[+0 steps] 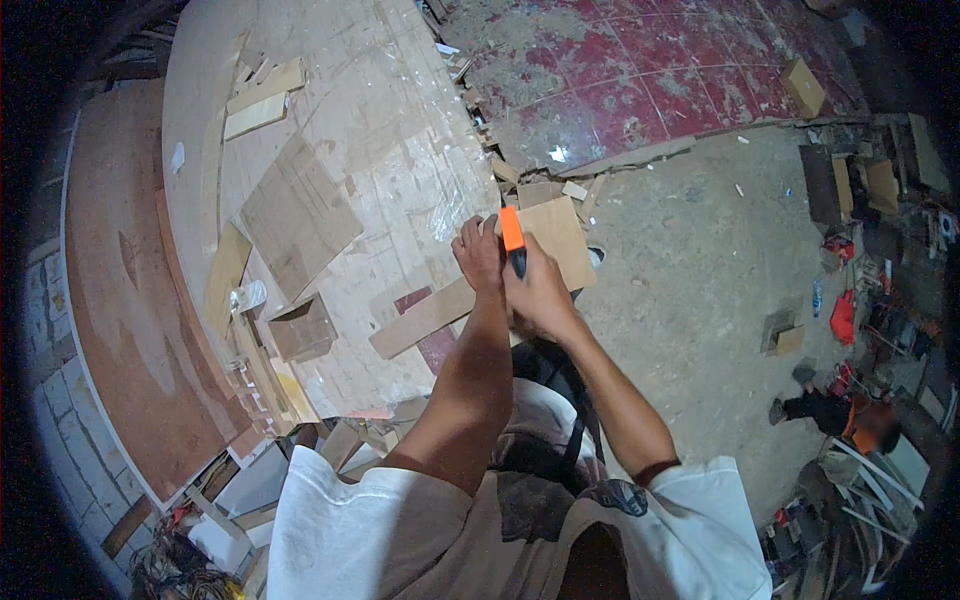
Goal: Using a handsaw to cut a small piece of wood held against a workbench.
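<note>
My right hand (545, 290) is closed around an orange-and-black handled tool (513, 232). Its working end is too thin and dark to make out. Close to its left, my left hand (479, 250) has bent fingers at the left side of a pale, flat wooden board (562, 232); what lies under them is hidden. A narrow wooden strip (420, 322) runs slantwise beneath my left forearm, and its far end is covered by my hands. The board juts past the right edge of the plywood-topped worktable (390, 150).
On the worktable lie a square plywood panel (302, 215), a small brown open box (303, 330) and wood offcuts (262, 108). A reddish-brown sheet (135, 290) stands at far left. Concrete floor (690, 250) stretches right. Another person (840, 410) is low at the right among scattered materials.
</note>
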Motion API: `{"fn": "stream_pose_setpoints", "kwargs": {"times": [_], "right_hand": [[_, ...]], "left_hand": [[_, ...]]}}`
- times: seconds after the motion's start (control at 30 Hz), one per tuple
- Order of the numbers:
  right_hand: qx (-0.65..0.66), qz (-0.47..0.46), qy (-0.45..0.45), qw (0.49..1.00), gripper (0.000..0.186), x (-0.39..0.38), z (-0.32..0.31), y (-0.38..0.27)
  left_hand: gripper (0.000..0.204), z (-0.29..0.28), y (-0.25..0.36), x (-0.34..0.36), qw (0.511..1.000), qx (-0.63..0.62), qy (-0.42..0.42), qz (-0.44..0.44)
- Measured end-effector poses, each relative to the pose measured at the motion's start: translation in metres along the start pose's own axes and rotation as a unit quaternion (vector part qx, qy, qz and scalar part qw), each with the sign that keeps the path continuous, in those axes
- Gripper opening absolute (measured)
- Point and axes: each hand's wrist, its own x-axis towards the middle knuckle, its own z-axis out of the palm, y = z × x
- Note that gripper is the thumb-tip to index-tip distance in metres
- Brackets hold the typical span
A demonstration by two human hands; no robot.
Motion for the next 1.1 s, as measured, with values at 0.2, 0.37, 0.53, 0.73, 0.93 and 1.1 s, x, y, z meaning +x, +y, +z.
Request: {"fn": "stream_pose_setpoints", "kwargs": {"times": [0.2,0.37,0.53,0.73,0.93,1.1], "right_hand": [[0.06,0.075,-0.033,0.995,0.027,-0.097,-0.046,-0.054],[0.071,-0.07,0.022,0.995,0.025,-0.113,-0.054,-0.069],[-0.02,0.02,0.017,0.999,0.031,-0.007,-0.025,-0.014],[0.055,-0.007,0.008,0.998,0.032,-0.051,-0.016,-0.016],[0.075,0.072,-0.051,0.993,0.029,-0.121,-0.046,-0.066],[0.015,-0.034,0.036,0.999,0.035,-0.008,-0.007,0.045]], "left_hand": [[0.034,-0.002,0.016,-0.001,0.999,0.003,0.036,0.007],[0.034,-0.009,0.002,0.005,0.999,-0.008,0.04,-0.008],[0.032,0.009,0.008,0.003,0.998,-0.002,0.055,0.016],[0.032,0.003,0.009,0.004,1.0,0.021,0.015,-0.004],[0.033,-0.011,-0.004,0.001,0.998,0.039,0.032,-0.026],[0.033,-0.001,0.027,0.001,0.999,-0.007,0.024,0.028]]}}
